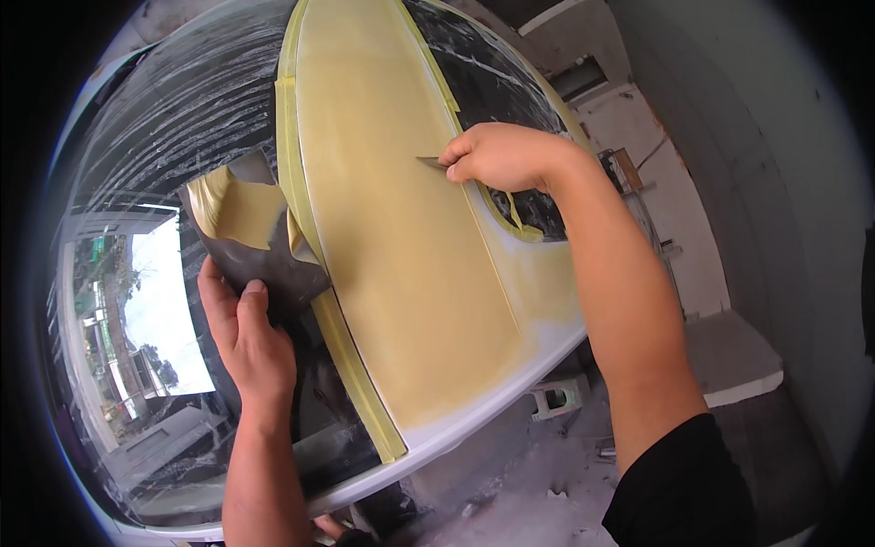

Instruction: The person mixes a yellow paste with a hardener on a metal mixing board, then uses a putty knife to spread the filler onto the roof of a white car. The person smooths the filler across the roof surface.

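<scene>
My left hand grips the lower edge of a dark, flat filler board, thumb on its face. Thick yellow body filler lies smeared across the board's upper part, with more along its right edge. Pinched between the thumb and fingers of my right hand is a thin, dark filler spreader. Its tip is at the surface of a long car body panel coated in smooth yellow filler, near the panel's right side. Whether the tip presses on the panel I cannot tell.
Yellow masking tape borders the panel on both sides. Dusty dark glass lies to the left, and a smaller side window to the right. A pale stool stands on the floor below; a grey wall rises at the right.
</scene>
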